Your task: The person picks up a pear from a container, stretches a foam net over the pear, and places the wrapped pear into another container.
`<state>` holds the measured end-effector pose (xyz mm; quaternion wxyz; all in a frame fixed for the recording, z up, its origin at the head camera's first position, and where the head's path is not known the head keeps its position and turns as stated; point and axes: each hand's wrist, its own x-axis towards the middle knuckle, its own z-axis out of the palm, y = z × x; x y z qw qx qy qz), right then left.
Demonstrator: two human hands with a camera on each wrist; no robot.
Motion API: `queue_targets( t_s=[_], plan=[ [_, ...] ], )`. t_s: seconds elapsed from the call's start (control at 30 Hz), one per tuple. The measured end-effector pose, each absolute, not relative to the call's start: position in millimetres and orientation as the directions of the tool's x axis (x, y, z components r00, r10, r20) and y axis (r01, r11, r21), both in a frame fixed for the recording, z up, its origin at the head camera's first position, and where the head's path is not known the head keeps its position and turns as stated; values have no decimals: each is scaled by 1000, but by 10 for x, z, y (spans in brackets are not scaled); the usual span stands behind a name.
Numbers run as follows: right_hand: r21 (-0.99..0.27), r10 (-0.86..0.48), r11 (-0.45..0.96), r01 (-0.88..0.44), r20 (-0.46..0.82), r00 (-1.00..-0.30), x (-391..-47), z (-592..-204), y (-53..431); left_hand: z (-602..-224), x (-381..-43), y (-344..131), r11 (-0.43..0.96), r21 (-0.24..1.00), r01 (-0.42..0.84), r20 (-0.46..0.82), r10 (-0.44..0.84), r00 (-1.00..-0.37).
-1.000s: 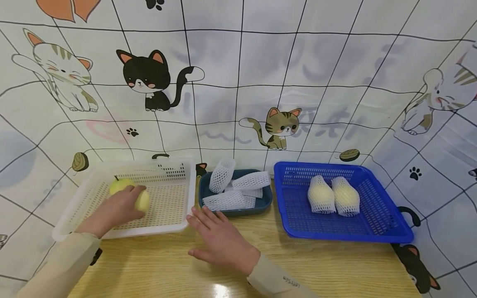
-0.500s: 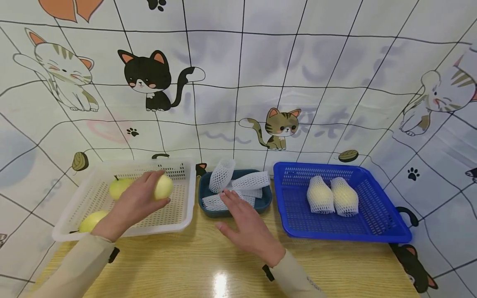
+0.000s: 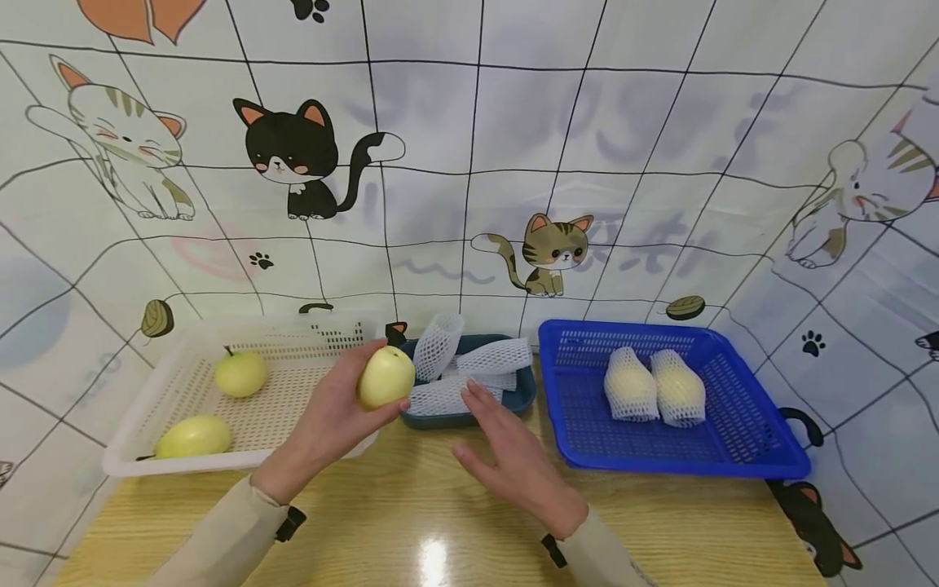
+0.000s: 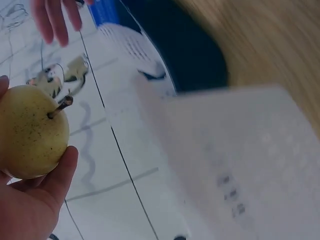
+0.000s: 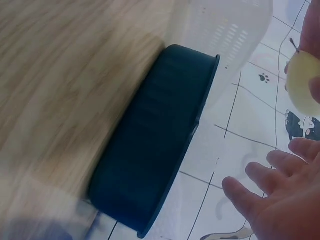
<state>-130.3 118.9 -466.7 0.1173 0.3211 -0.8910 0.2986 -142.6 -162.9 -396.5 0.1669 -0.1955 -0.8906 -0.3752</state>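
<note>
My left hand (image 3: 333, 416) grips a yellow-green pear (image 3: 386, 378), thumb and fingers round its sides, above the right edge of the white basket (image 3: 323, 452). The pear's brown stem and speckled skin show in the left wrist view. In front of the dark teal tray (image 3: 455, 421) hovers my right hand (image 3: 519, 463), fingers extended and holding nothing. Several white foam net sleeves (image 3: 495, 356) lie in that tray, one leaning upright at its left end. Two more pears (image 3: 240, 374) rest in the white basket, at its back left and front left.
At the right stands a blue basket (image 3: 682, 463) with two pears in foam nets (image 3: 631, 385) side by side. All the containers sit on a wood-grain table (image 3: 367, 522), close against a cat-patterned wall covering (image 3: 433, 204).
Gripping the pear, my left hand has lifted it out of the white basket and carried it right toward the teal tray. My right hand has shifted right, away from the white basket.
</note>
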Motion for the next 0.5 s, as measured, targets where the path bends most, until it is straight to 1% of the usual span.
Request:
queue_targets(
  t_s=[0.1,0.2,0.3,0.4,0.5],
  plan=[
    [-455,-498,616,-643,408,-765,-1292,-4678,1246,-4008,-1351,-1496,582,688,433,402,191,-896],
    [-458,-485,608,-649,433,-760,-1277,-4671,1303,-4061,-1273,-1365,510,776,371,329,176,-928],
    [-447,-474,588,-674,484,-735,-1263,-4664,1354,-4133,-1205,-1241,434,851,295,243,172,-955],
    [-426,-484,561,-710,526,-699,-1258,-4675,1391,-4232,-1161,-1129,380,900,214,163,161,-973],
    [-420,-515,537,-732,524,-679,-1251,-4688,1407,-4346,-1142,-1032,334,934,127,80,152,-985]
  ],
)
